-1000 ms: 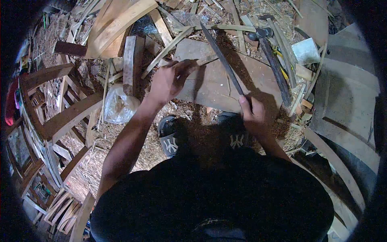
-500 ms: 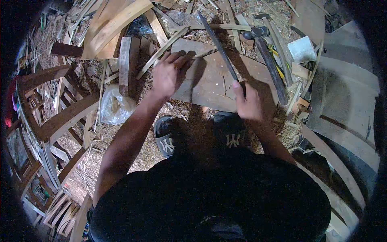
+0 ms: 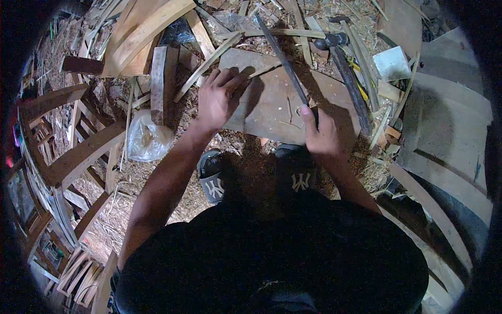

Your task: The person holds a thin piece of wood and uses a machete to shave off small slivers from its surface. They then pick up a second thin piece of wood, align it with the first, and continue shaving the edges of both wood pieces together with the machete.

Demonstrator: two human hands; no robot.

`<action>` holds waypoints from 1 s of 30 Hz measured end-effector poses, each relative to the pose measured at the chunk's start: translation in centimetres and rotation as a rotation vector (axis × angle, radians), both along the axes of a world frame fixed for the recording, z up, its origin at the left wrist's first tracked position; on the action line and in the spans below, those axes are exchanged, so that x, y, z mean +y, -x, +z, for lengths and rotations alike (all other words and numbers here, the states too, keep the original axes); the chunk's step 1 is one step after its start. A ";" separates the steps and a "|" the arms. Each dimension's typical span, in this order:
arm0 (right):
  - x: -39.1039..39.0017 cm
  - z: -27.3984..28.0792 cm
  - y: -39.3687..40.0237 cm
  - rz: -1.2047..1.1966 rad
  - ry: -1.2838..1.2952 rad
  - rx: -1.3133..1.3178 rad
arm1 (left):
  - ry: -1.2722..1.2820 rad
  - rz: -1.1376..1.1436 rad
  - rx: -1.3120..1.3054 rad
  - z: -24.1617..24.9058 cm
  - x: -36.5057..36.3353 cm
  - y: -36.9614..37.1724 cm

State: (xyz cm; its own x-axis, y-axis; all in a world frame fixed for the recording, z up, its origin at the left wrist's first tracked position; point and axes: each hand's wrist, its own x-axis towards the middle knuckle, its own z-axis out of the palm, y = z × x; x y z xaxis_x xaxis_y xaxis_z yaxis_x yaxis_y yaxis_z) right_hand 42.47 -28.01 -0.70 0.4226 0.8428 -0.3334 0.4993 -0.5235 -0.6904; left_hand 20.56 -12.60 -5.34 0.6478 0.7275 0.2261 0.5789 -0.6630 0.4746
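Observation:
My right hand (image 3: 323, 135) is closed around the dark handle of a long, narrow machete (image 3: 282, 57). Its blade slants up and to the left, over a flat wooden board (image 3: 293, 102) on the ground. On the board's left side, my left hand (image 3: 215, 102) pinches one end of a thin wood stick (image 3: 266, 70) between thumb and fingers. The stick's far end reaches close to the blade. Small wood slivers (image 3: 289, 110) lie on the board between my hands.
A hammer (image 3: 342, 63) with a dark handle lies right of the board, near a white block (image 3: 392, 64). Curved wooden pieces (image 3: 157, 31) and a clear plastic bag (image 3: 150, 137) are on the left. Wooden frames (image 3: 89, 152) stand farther left. Shavings cover the ground around my sandals (image 3: 212, 178).
The view has shifted very slightly. Both hands keep nearly the same places, still holding the machete and the stick.

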 end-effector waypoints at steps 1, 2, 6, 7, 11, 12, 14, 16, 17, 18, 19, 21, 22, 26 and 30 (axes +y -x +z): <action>0.0 -0.3 -0.1 -0.003 -0.003 -0.022 | -0.002 0.001 0.000 -0.1 0.0 0.1; -0.1 -0.1 -0.1 -0.003 -0.004 -0.022 | 0.024 -0.002 0.017 -0.2 -0.1 0.3; -0.5 -0.1 -0.4 0.031 0.031 -0.023 | 0.006 -0.014 0.030 0.1 -0.1 0.3; -0.5 -0.3 -0.5 0.042 0.071 -0.044 | 0.005 -0.013 0.029 0.1 0.0 0.2; -0.2 1.0 -0.3 0.007 0.015 -0.037 | 0.003 -0.015 -0.037 -0.2 0.1 0.0; -0.2 1.6 -0.3 0.011 -0.010 -0.026 | 0.041 0.000 -0.014 -0.1 0.1 -0.1; -0.2 2.4 -0.2 0.018 -0.032 -0.011 | 0.015 -0.013 -0.012 0.4 0.2 0.0; -0.3 2.9 -0.1 -0.012 -0.126 0.050 | -0.010 -0.024 -0.011 0.5 0.1 0.1; -0.3 2.5 0.0 -0.012 -0.125 0.049 | -0.026 -0.023 -0.024 0.3 0.1 0.1; -0.4 1.8 0.1 0.019 -0.064 0.028 | -0.045 -0.023 -0.039 0.2 0.2 0.0; -0.4 1.3 0.2 0.049 -0.004 0.005 | -0.049 -0.024 -0.043 0.4 0.2 -0.1; -0.5 0.9 0.2 0.058 -0.025 -0.021 | -0.003 -0.013 -0.042 0.8 0.1 -0.1; -0.4 0.9 0.2 0.066 -0.040 -0.041 | -0.008 -0.014 -0.044 0.8 0.0 -0.1; 0.5 2.3 -0.7 -0.001 0.285 0.179 | 0.036 0.002 -0.013 -0.4 0.1 0.2; -0.2 3.8 -0.4 0.058 -0.097 0.017 | -0.039 -0.021 -0.074 -0.5 0.4 -0.1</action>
